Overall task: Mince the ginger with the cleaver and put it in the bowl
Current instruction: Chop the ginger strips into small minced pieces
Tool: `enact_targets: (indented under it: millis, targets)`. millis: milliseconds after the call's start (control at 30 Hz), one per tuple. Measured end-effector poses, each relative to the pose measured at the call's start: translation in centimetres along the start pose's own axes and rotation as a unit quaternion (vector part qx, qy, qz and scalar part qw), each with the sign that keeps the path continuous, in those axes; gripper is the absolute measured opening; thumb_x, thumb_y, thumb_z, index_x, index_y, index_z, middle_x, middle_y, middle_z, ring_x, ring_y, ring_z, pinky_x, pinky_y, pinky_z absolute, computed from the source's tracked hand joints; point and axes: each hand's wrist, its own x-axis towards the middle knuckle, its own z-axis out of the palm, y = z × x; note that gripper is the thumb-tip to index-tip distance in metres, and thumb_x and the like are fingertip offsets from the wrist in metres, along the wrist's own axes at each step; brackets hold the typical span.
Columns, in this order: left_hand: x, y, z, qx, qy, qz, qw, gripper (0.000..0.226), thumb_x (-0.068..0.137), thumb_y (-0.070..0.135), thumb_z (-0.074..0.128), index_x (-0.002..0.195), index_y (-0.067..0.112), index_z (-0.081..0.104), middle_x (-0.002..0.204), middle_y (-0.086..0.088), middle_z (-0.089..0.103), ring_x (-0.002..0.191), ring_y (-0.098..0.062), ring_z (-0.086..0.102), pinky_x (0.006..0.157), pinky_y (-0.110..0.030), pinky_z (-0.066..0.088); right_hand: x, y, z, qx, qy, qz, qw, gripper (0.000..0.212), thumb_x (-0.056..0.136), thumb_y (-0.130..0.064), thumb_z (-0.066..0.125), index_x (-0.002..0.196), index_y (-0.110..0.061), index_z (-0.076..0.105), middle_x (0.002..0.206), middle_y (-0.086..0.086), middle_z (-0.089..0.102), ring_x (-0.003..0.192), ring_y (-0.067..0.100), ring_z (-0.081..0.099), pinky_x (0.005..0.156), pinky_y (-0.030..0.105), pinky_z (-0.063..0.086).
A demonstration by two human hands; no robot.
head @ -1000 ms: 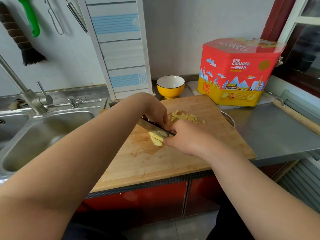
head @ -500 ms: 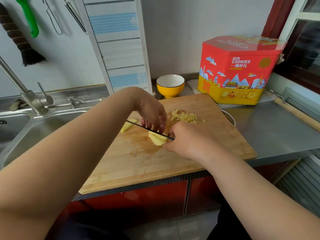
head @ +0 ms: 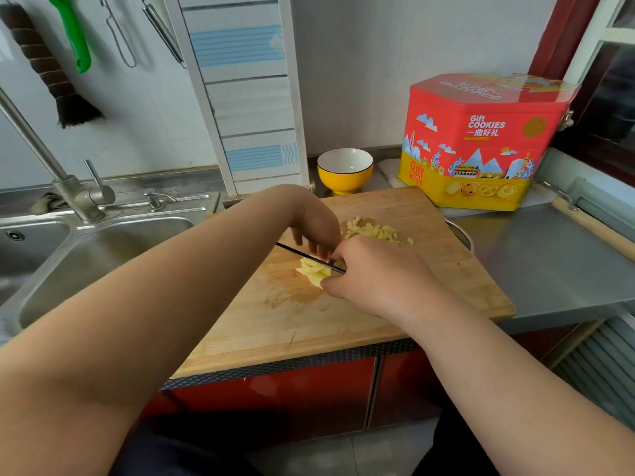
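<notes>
Pale yellow ginger slices (head: 311, 271) lie mid-way along the wooden cutting board (head: 343, 324). The cleaver (head: 302, 254) stands edge-on over them, showing only as a thin dark line. My right hand (head: 371, 273) grips its handle, which is hidden in the fist. My left hand (head: 316, 228) hangs over the blade's far side with fingers pointing down, blurred, at the spine. A pile of minced ginger (head: 372, 231) sits further back on the board. The yellow bowl (head: 344, 170), white inside, stands behind the board.
A red and yellow cookie tin (head: 481, 142) stands at the back right on the steel counter (head: 549, 262). A steel sink (head: 96, 255) with its tap (head: 68, 187) lies to the left. A metal rim (head: 462, 235) shows at the board's right edge.
The cleaver went from showing its flat side to standing edge-on over the slices. My left hand's fingers shifted along the blade. A loose ginger piece seen on the left is now behind my arm.
</notes>
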Motion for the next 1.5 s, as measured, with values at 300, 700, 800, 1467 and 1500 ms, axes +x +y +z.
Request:
enact_targets:
  millis: [300,700,800,1467,1500]
  targets:
    - [-5.4,-2.6,4.9,-0.139,0.803,0.194,0.546,0.017,0.097,0.015,0.049,0.098,0.004,0.061,0.089,0.0,0.055,0.073,-0.011,0.049,0.065,-0.024,0.041,1.1,3.9,-1.1,0.134,-0.051,0.066,0.987,0.024,0.087,-0.041,0.064,0.085,-0.017,0.067,0.073,0.006,0.065,0.068,0.024,0.062,0.066,0.04,0.053]
    - [3.8,-6.2,9.0,-0.085,0.249,0.13,0.956,0.08,0.08,0.035,0.075,0.147,0.027,0.033,0.15,0.006,0.035,0.136,-0.014,0.032,0.112,-0.03,0.026,2.0,5.9,-0.8,0.226,-0.09,0.138,0.96,0.031,0.1,-0.028,0.053,0.121,-0.004,0.055,0.078,0.007,0.06,0.06,0.014,0.055,0.052,0.025,0.047]
    - [4.0,-6.4,9.1,-0.07,0.267,0.136,0.951,0.064,0.082,0.039,0.071,0.14,0.031,0.045,0.14,0.007,0.043,0.126,-0.012,0.041,0.105,-0.027,0.034,2.2,6.0,-0.4,0.222,-0.091,0.147,0.96,0.043,0.101,-0.028,0.052,0.136,-0.004,0.047,0.081,0.007,0.06,0.061,0.015,0.056,0.053,0.026,0.046]
    - [4.9,-1.9,13.8,-0.128,0.467,-0.109,0.868,0.077,0.08,0.071,0.051,0.14,0.025,0.038,0.134,-0.002,0.045,0.124,-0.024,0.039,0.094,-0.037,0.043,4.1,6.2,0.1,0.164,-0.112,0.152,0.968,0.05,0.102,-0.025,0.041,0.148,-0.008,0.033,0.085,0.015,0.065,0.061,0.021,0.061,0.057,0.031,0.054]
    - [4.8,-2.2,13.8,-0.145,0.454,-0.092,0.874,0.081,0.078,0.072,0.052,0.143,0.026,0.034,0.137,-0.002,0.043,0.127,-0.024,0.037,0.099,-0.038,0.04,4.1,6.3,0.2,0.162,-0.113,0.152,0.968,0.049,0.102,-0.026,0.041,0.147,-0.008,0.034,0.085,0.014,0.065,0.061,0.02,0.061,0.057,0.031,0.054]
